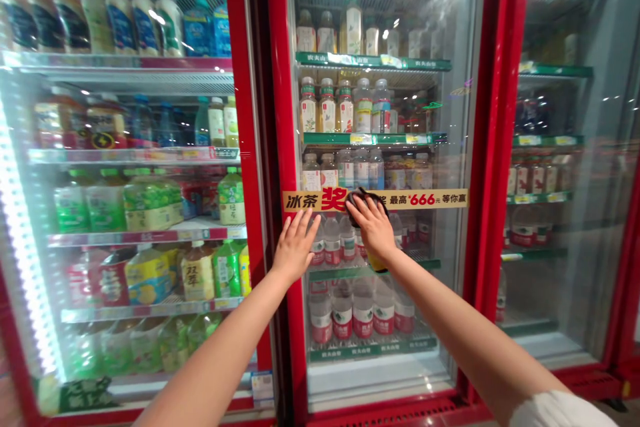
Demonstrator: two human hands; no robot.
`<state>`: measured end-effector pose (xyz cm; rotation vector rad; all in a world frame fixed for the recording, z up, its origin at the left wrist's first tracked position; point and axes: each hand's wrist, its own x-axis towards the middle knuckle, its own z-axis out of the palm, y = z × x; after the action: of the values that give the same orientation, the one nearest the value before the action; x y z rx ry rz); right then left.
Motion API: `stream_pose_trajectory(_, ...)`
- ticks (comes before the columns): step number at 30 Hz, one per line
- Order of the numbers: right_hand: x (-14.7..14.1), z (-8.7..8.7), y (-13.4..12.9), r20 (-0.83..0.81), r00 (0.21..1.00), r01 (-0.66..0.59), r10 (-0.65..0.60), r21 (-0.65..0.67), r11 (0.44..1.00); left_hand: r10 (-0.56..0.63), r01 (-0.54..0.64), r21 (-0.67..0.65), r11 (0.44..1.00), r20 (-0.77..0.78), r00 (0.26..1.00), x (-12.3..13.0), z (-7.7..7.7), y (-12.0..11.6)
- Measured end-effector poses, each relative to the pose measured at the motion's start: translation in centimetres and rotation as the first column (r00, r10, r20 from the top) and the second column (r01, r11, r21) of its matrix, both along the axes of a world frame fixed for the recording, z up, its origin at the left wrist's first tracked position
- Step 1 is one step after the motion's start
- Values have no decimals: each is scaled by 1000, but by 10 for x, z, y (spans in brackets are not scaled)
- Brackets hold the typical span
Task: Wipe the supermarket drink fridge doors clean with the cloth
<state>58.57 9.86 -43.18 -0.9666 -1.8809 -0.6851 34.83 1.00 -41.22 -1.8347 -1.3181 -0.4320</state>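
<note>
Head-camera view of a row of upright glass-fronted drinks coolers with red frames. At nine o'clock, a brightly lit cooler (pixel 253 147) has shelves of bottles and cartons, many with green labels. The left arm reaches in from seven o'clock to the middle of the view, where the left hand (pixel 294 247) is open and grasping nothing, fingers spread and pointing to twelve, fingertips at the lower edge of a yellow strip (pixel 430 199). The strip, printed with Chinese characters and a red 666, runs from nine to three o'clock across the middle glass door (pixel 450 240). Behind that door, shelves of bottles stand from twelve down to six. Just to the right of the left hand, a dark cloth (pixel 354 208) lies over the strip, with a yellow part showing at its six o'clock. The right hand (pixel 376 225) is flat on the cloth, fingers extended, not clenched around it. Its arm comes from five o'clock, with a white sleeve (pixel 560 410). At three o'clock, another cooler (pixel 543 200) has more bottles on green-edged shelves
</note>
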Motion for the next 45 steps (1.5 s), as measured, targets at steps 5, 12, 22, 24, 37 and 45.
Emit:
stream_pose_trajectory(5, -48, 21, -11, -73, 997, -22, 23, 10, 1000, 18, -18, 11, 1000, 18, 1000, -6, -3, -4)
stream_pose_trajectory(12, -31, 8, -14, 226, 965, -140, 130, 29, 990, 8, -8, 7, 1000, 32, 999, -22, -12, -13)
stream_pose_trajectory(22, -89, 35, -23, 233, 958, -178, 167, 26, 984, 15, -15, 2, 1000, 40, 999, -33, -32, -20)
stream_pose_trajectory(24, -81, 28, -22, 373, 902, -247, 218, 32, 969, 21, -21, -12, 1000, 37, 999, -36, -36, -22)
stream_pose_trajectory(37, -94, 41, -19, 502, 817, -363, 284, 65, 929, 31, -30, -26, 999, 30, 999, -47, -72, -28)
stream_pose_trajectory(45, -102, 62, -21, 440, 862, -320, 252, 88, 943, 99, -98, -66, 993, 15, 995, -41, -78, -34)
